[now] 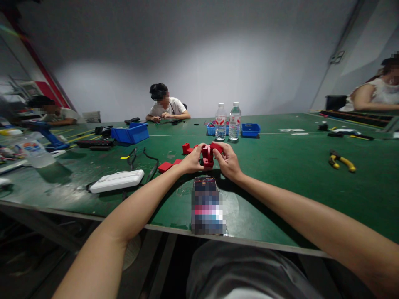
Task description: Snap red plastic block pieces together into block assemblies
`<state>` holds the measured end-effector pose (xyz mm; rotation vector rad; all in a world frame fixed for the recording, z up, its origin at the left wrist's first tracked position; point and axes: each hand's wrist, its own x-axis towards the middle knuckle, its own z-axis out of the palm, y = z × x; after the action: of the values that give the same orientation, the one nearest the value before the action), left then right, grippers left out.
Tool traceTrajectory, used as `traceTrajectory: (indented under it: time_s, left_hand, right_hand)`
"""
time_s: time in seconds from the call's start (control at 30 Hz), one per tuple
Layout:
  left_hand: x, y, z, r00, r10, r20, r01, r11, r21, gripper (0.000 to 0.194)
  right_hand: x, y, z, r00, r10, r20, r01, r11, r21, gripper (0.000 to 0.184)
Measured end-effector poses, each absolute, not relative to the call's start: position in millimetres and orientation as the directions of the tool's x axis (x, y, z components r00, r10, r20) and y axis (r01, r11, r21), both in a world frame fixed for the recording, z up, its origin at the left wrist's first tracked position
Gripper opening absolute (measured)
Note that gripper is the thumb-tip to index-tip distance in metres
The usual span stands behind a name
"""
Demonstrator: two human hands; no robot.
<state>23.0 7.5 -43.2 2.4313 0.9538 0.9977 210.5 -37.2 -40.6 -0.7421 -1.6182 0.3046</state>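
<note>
My left hand [193, 161] is closed on a red blocky part [207, 157], gripping it from the left just above the green table. From the other side my right hand [230, 162] grasps a red piece [216, 146] at the part's upper right. Whether the two red pieces are joined or only touching, I cannot tell. Behind my left hand lies another red block [186, 148], and more red blocks [165, 167] rest beside my left forearm. A phone [205, 207] with its screen lit lies below my hands, near the table's front edge.
Two water bottles [220, 122] stand beyond my hands beside a small blue tray [250, 130]. Yellow-handled pliers [342, 161] lie at right. At left are a white device [117, 181] with black cable, a blue bin [130, 133] and a blue power tool [48, 133]. Several people sit around.
</note>
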Motion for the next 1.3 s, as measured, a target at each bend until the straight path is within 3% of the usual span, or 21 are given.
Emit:
traceTrajectory:
  time_s: [0.27, 0.63, 1.03, 1.3]
  left_hand:
    - [23.7, 5.6, -40.1, 0.536, 0.687, 0.49, 0.549, -0.725, 0.416, 0.1]
    - [23.0, 9.6, -42.9, 0.549, 0.675, 0.494, 0.512, -0.738, 0.439, 0.097]
    - [22.3, 9.5, -43.8, 0.54, 0.698, 0.47, 0.534, -0.716, 0.45, 0.1]
    - [23.0, 10.8, -43.9, 0.534, 0.688, 0.491, 0.536, -0.725, 0.433, 0.1]
  right_hand:
    - [211.3, -37.0, -43.6, -0.101, 0.561, 0.822, 0.331, 0.798, -0.504, 0.034]
    - [209.8, -34.0, -48.8, -0.24, 0.502, 0.831, 0.351, 0.843, -0.408, 0.037]
    - [207.2, -37.4, -47.3, -0.209, 0.527, 0.824, 0.36, 0.825, -0.436, 0.032]
    - [207.6, -40.1, -44.6, -0.249, 0.451, 0.857, 0.393, 0.856, -0.336, 0.051]
